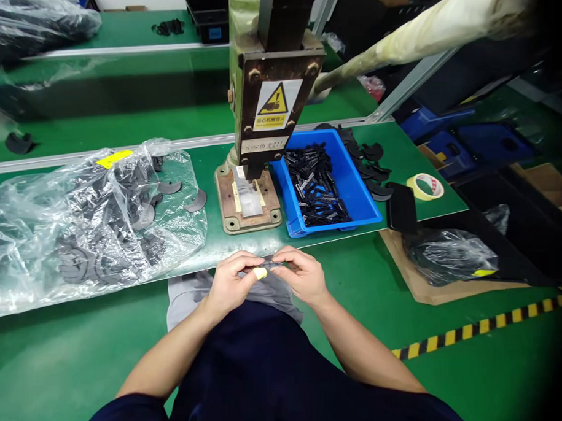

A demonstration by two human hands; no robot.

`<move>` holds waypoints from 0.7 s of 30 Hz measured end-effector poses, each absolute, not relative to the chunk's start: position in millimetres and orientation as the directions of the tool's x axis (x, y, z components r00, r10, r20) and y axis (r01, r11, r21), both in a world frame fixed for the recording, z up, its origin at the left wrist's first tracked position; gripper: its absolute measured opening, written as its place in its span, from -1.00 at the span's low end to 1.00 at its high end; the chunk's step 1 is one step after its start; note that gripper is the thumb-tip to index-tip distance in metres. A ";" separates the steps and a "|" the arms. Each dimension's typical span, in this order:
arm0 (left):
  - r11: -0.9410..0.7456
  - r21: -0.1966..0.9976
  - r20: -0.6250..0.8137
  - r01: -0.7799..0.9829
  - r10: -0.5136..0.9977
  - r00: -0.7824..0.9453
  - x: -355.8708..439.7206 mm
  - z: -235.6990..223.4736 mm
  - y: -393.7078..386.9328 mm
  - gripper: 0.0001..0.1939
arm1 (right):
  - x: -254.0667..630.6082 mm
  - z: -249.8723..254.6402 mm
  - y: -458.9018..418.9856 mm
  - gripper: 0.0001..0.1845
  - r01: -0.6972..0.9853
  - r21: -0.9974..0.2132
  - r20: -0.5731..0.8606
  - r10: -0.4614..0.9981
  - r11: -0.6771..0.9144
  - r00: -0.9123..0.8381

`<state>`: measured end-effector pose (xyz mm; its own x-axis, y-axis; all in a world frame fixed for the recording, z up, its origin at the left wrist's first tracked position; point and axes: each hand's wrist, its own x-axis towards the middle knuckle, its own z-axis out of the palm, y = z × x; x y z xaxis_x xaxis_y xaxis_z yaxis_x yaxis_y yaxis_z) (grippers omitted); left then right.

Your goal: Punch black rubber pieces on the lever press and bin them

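Note:
My left hand [232, 280] and my right hand [301, 273] meet just in front of the bench edge, above my lap. Both are closed in a pinch on a small dark part [270, 266] held between them. A yellow wrap covers one fingertip of the left hand. Directly beyond the hands stands a hand press [276, 81] with a warning sticker, its rusty base plate [248, 202] on the green bench. A blue bin [354, 189] full of small black parts sits right of the press.
A clear plastic bag [78, 223] of dark curved pieces lies at the left. Loose dark pieces [374, 170] and a tape roll [425, 186] lie right of the bin. Another bag [453, 253] rests on cardboard low at the right. A padded lever [422, 33] crosses overhead.

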<state>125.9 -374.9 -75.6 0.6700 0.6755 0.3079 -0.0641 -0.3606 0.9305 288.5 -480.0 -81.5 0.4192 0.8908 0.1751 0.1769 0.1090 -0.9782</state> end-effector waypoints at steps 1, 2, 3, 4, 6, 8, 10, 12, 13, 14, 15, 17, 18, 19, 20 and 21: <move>-0.359 0.931 0.308 -0.066 0.677 0.668 126.0 -75.9 -374.9 -0.88 | 288.6 -83.2 -480.0 -0.86 0.142 -0.984 0.156 0.893 0.105 0.423; -0.358 0.931 0.311 -0.070 0.679 0.665 126.2 -76.3 -375.0 -0.88 | 288.5 -85.3 -479.8 -0.86 0.103 -0.990 0.134 0.894 0.099 0.427; -0.357 0.931 0.314 -0.075 0.680 0.663 126.5 -76.8 -375.2 -0.88 | 288.0 -87.5 -479.5 -0.85 0.060 -0.994 0.109 0.896 0.092 0.430; -0.358 0.930 0.316 -0.077 0.680 0.661 126.9 -77.3 -375.6 -0.88 | 287.2 -89.7 -479.0 -0.85 0.011 -0.996 0.082 0.899 0.085 0.430; -0.366 0.928 0.320 -0.072 0.682 0.658 127.9 -78.2 -377.1 -0.89 | 284.0 -93.6 -477.0 -0.83 -0.103 -0.992 0.021 0.907 0.070 0.420; -0.382 0.922 0.328 -0.062 0.686 0.649 129.0 -78.2 -379.5 -0.89 | 279.5 -95.5 -474.1 -0.77 -0.229 -0.972 -0.037 0.917 0.060 0.397; -0.410 0.909 0.357 -0.078 0.667 0.654 129.3 -76.8 -381.5 -0.88 | 275.7 -94.5 -471.0 -0.68 -0.354 -0.934 -0.092 0.929 0.043 0.358; -0.427 0.897 0.380 -0.117 0.607 0.698 127.9 -73.7 -381.4 -0.82 | 275.0 -90.9 -468.4 -0.62 -0.468 -0.884 -0.152 0.945 0.002 0.290; -0.435 0.890 0.388 -0.134 0.571 0.724 126.5 -71.5 -380.2 -0.80 | 276.2 -88.6 -467.5 -0.60 -0.517 -0.855 -0.182 0.952 -0.031 0.245; -0.447 0.883 0.393 -0.142 0.540 0.744 124.9 -69.0 -378.0 -0.79 | 278.4 -86.2 -466.9 -0.60 -0.558 -0.827 -0.212 0.957 -0.069 0.196; -0.463 0.875 0.397 -0.138 0.525 0.753 123.1 -66.5 -375.1 -0.78 | 281.3 -84.1 -466.5 -0.60 -0.591 -0.799 -0.239 0.960 -0.110 0.144; -0.507 0.855 0.407 -0.104 0.535 0.740 120.5 -61.5 -367.7 -0.75 | 287.4 -81.3 -466.3 -0.60 -0.636 -0.746 -0.286 0.957 -0.195 0.042; -0.525 0.847 0.410 -0.087 0.539 0.736 119.9 -59.4 -363.9 -0.72 | 289.8 -80.5 -466.2 -0.59 -0.652 -0.720 -0.305 0.952 -0.236 -0.008; -0.536 0.841 0.410 -0.079 0.534 0.740 119.9 -57.7 -360.3 -0.69 | 291.5 -80.0 -466.2 -0.57 -0.666 -0.694 -0.320 0.946 -0.274 -0.056; -0.540 0.838 0.408 -0.085 0.516 0.753 120.4 -56.5 -357.3 -0.67 | 292.3 -79.6 -466.2 -0.54 -0.678 -0.667 -0.331 0.939 -0.307 -0.100; -0.539 0.836 0.408 -0.100 0.490 0.770 121.2 -55.8 -355.1 -0.68 | 292.4 -79.2 -466.1 -0.52 -0.690 -0.642 -0.338 0.931 -0.334 -0.137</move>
<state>121.2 -355.1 -55.8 0.7704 0.4898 0.4081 -0.1004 -0.5389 0.8364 292.4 -466.1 -79.2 -0.1365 0.9313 -0.3376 -0.6901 -0.3339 -0.6421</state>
